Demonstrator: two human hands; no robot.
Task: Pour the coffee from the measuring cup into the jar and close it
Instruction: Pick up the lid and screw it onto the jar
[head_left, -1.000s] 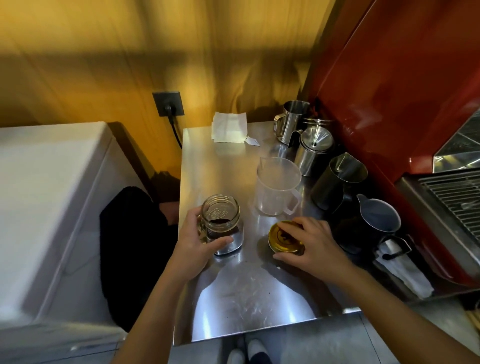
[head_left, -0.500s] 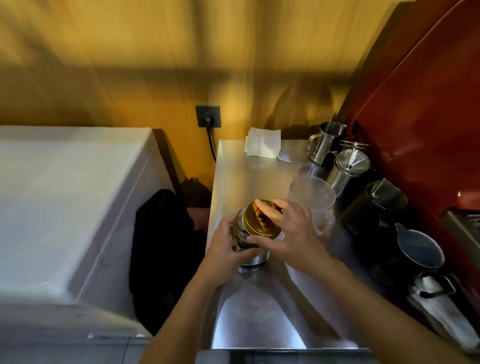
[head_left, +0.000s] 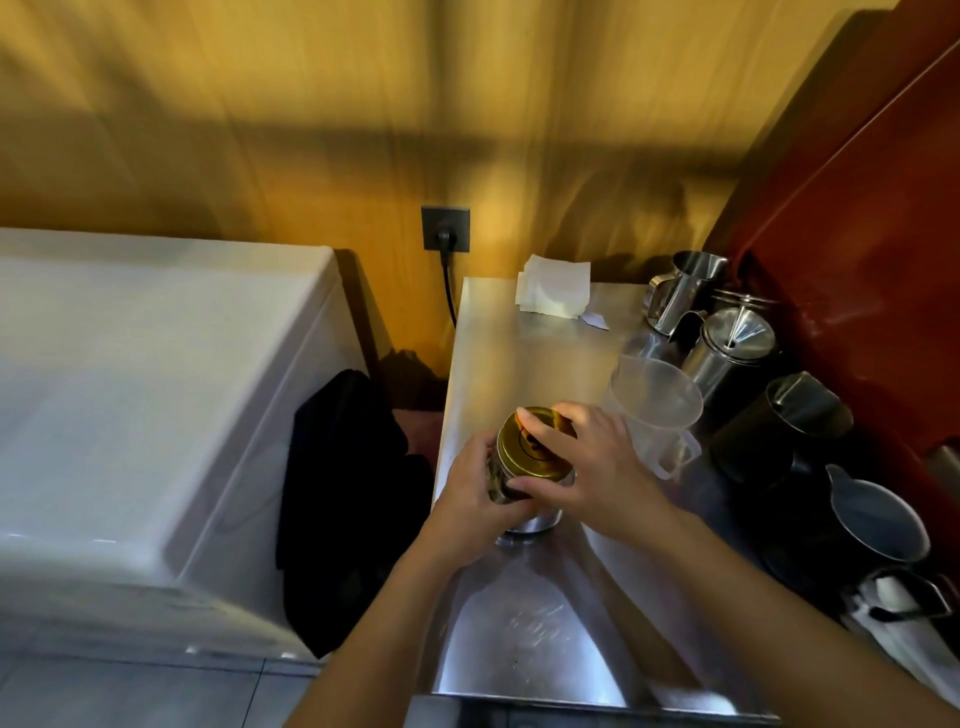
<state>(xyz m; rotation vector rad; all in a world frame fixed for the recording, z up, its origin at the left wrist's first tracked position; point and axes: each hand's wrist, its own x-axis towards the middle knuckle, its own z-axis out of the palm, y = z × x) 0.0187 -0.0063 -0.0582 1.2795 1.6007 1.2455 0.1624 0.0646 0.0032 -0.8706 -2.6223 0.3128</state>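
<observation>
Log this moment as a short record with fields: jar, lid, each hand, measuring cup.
jar: glass jar upright on the steel counter
lid: gold lid sits on the jar's mouth
left hand: left hand wraps the jar's side
right hand: right hand grips the lid's rim
measuring cup: clear measuring cup, empty, stands right of the jar

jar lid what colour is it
Gold, with a dark printed mark on top; the lid shows in the head view.

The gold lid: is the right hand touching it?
Touching. The head view shows the right hand with its fingers laid across the gold lid on the jar.
</observation>
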